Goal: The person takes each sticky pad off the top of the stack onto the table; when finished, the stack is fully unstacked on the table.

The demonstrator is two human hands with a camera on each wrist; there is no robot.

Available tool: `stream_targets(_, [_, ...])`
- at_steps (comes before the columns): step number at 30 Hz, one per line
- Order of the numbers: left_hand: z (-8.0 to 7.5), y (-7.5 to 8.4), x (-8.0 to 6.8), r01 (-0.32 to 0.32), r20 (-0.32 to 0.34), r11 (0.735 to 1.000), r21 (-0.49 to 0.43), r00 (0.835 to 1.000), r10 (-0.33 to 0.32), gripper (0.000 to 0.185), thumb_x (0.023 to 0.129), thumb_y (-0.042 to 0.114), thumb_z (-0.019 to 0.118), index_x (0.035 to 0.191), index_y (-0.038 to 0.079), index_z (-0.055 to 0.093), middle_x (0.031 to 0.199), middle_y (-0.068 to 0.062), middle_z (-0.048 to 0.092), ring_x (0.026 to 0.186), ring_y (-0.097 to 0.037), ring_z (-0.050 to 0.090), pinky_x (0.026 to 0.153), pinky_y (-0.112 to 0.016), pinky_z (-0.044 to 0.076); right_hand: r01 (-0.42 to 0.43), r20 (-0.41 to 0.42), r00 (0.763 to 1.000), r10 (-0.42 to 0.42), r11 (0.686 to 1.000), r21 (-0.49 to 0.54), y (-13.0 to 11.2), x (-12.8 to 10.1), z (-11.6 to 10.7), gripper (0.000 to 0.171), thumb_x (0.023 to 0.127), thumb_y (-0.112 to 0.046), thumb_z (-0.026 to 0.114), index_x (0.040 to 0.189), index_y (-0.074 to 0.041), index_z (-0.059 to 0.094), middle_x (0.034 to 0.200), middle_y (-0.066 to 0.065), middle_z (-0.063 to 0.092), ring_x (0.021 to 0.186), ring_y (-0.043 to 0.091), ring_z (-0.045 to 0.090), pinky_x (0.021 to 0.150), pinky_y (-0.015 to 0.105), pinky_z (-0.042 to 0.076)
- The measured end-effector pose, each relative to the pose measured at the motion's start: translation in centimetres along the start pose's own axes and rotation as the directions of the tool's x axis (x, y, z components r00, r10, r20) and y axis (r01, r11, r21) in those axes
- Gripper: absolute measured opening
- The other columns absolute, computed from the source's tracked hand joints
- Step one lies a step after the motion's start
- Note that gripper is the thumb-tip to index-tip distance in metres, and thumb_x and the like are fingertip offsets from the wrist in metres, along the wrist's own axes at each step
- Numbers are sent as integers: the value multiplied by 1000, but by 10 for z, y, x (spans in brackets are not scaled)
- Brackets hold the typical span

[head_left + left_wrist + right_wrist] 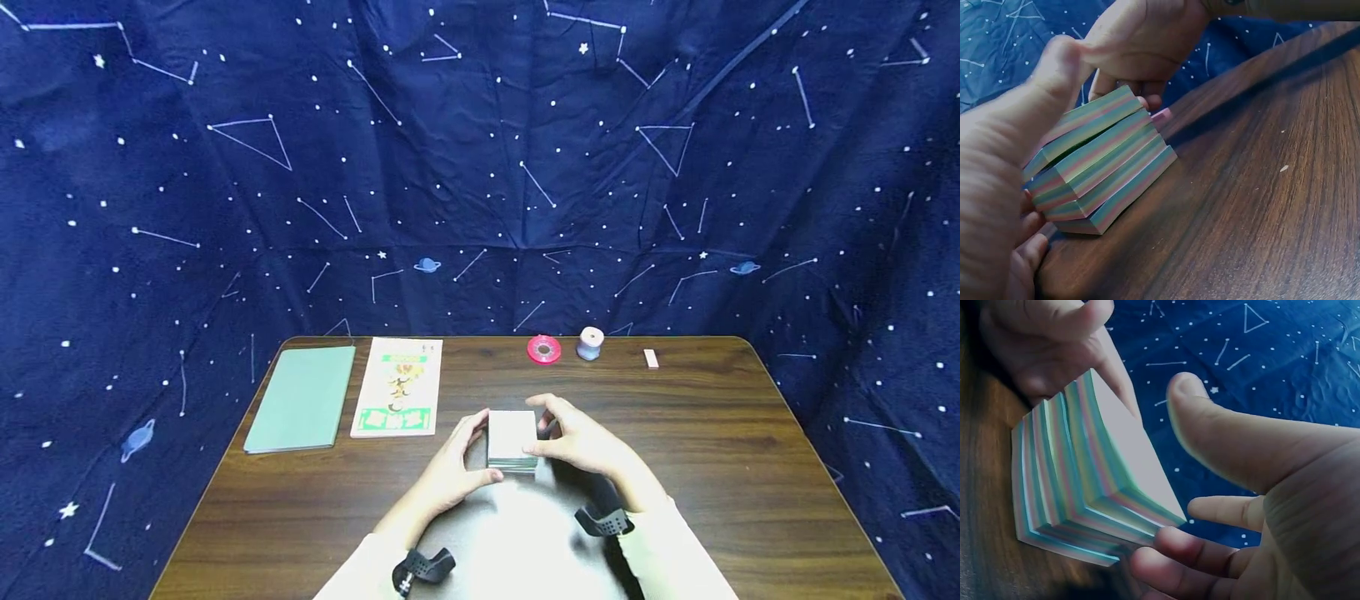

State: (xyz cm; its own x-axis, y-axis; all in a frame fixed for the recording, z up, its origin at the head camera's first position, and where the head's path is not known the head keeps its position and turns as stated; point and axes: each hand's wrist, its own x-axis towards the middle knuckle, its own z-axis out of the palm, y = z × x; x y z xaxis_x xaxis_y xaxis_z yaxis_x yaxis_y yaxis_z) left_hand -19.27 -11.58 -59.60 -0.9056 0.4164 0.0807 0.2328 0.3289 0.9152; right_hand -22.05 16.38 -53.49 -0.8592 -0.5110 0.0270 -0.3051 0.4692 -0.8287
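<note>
A square stack of note paper (512, 437) sits near the middle of the table, with a pale top and sides striped in green, pink and yellow. Its layers are slightly offset, as the left wrist view shows at the stack (1104, 162). My left hand (453, 471) curves loosely about the left side, fingers beside the paper and thumb off its near corner. On the other side my right hand (581, 437) is spread. In the right wrist view its raised thumb (1204, 425) stands apart from the stack (1085, 469), while its fingertips (1175, 544) lie close by the lower corner; contact is unclear.
At the left lie a green notebook (303, 400) and a booklet with a picture cover (397, 387). Along the far edge are a pink ring-shaped spool (543, 349), a pale spool (590, 342) and a small white block (651, 358). A starry blue cloth (480, 167) hangs behind.
</note>
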Motion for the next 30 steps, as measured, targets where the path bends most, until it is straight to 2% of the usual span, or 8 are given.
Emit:
stream_targets(3, [2,-1,1,-8,-9,1000,10,1000,8,108,85,23,95,170,3,31,170,-16,41,160,-37,42,136,-47,36,10,6,1000,-9,999,-51,0,0,3,75,89,-27,92,148,-3,54,110,14,62,80,14,59,67,20,52])
stream_targets(6, [4,-2,2,-25,-38,997,74,999,28,103,87,29,94,167,2,36,164,-13,47,155,-33,49,133,-49,41,-1,-1,1000,1,995,-103,2,1,6,75,84,-28,95,146,-8,58,109,9,61,83,15,61,70,19,54])
stream_targets(10, [3,0,5,-17,-61,991,136,998,26,92,91,35,90,164,4,43,159,-9,53,148,-29,55,130,-51,46,9,-12,1000,-11,989,-147,5,4,7,75,81,-27,98,143,-9,61,107,8,61,84,15,61,70,20,55])
stream_targets(17, [-2,1,9,-25,-55,993,118,998,31,87,92,32,90,163,6,46,157,-8,54,147,-30,57,130,-50,47,1,-20,1000,-4,987,-159,5,8,3,71,79,-26,100,137,-11,62,107,7,62,85,20,65,70,20,55])
stream_targets(24, [-2,-2,8,-20,-40,995,94,999,24,88,93,35,89,164,8,45,158,-7,54,149,-30,55,132,-49,45,10,-28,1000,-15,988,-155,6,8,5,70,77,-20,101,133,-8,62,106,9,65,84,16,65,72,19,58])
stream_targets(30, [-1,-2,7,-17,-46,997,75,999,21,88,91,31,91,163,7,46,157,-8,55,149,-33,56,132,-48,44,-17,-60,998,11,995,-99,9,6,4,72,74,-12,101,131,-9,57,101,8,69,80,12,66,70,20,59])
